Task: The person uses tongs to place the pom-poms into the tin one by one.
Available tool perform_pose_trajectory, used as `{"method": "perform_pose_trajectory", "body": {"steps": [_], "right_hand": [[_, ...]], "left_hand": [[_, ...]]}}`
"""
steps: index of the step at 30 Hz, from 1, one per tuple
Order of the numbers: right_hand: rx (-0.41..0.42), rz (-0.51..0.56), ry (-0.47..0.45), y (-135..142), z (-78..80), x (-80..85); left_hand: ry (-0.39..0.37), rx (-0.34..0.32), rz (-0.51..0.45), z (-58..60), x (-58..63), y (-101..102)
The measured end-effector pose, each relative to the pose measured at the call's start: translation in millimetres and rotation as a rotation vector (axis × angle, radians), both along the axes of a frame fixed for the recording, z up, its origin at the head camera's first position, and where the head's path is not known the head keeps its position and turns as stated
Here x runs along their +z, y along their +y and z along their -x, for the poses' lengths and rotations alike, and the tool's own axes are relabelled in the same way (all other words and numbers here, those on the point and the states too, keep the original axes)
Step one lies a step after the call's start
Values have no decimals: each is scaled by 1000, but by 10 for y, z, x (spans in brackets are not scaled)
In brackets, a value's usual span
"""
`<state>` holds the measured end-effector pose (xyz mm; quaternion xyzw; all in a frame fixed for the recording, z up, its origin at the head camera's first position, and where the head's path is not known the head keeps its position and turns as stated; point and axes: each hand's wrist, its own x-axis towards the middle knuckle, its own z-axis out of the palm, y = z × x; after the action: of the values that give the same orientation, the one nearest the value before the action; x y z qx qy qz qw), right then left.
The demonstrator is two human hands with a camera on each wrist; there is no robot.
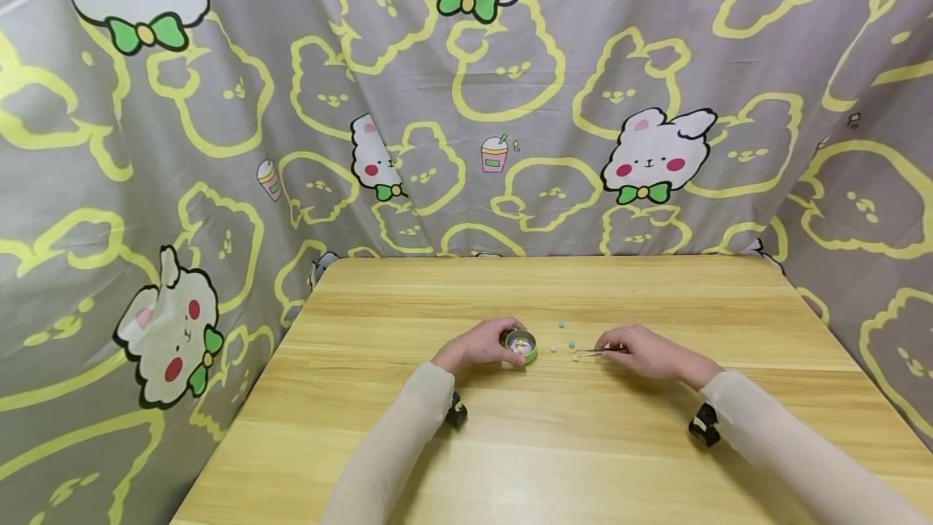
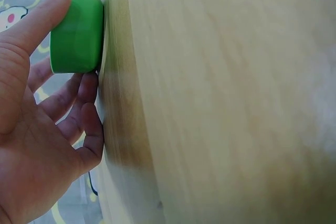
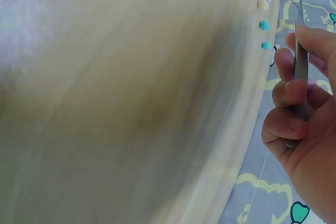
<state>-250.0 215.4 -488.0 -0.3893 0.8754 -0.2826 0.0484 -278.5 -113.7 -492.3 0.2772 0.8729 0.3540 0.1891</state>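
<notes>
Gripping tweezers [image 3: 301,69], the right hand [image 1: 645,352] was near small balls [image 3: 264,25], probably light, best nipped mid-side, right of the green tin [image 2: 79,32] the left hand [image 1: 484,343] held.

Soft shadows, hazy glare on tabletop [image 3: 37,19]

Wood-grain counter [image 1: 583,452], pale yellow-brown, grain running crosswise. Round green tin [image 2: 79,34] upright on it, open-topped. From tin, head view: pale pink ball [image 1: 553,349] at 3 o'clock, nearest; teal ball [image 1: 572,344] and yellow ball [image 1: 576,358] farther, roughly 3; second teal ball [image 1: 561,324] at 2.
</notes>
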Motion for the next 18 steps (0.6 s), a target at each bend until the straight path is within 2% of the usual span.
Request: {"method": "perform_pose_trajectory", "body": {"steps": [7,18], "right_hand": [[-8,-11,-46,15,17,-74],[-21,-19,-38,-5,10,-100]], "left_hand": [[-5,2,14,-20,32,-2],[-1,7,30,-24,36,2]]}}
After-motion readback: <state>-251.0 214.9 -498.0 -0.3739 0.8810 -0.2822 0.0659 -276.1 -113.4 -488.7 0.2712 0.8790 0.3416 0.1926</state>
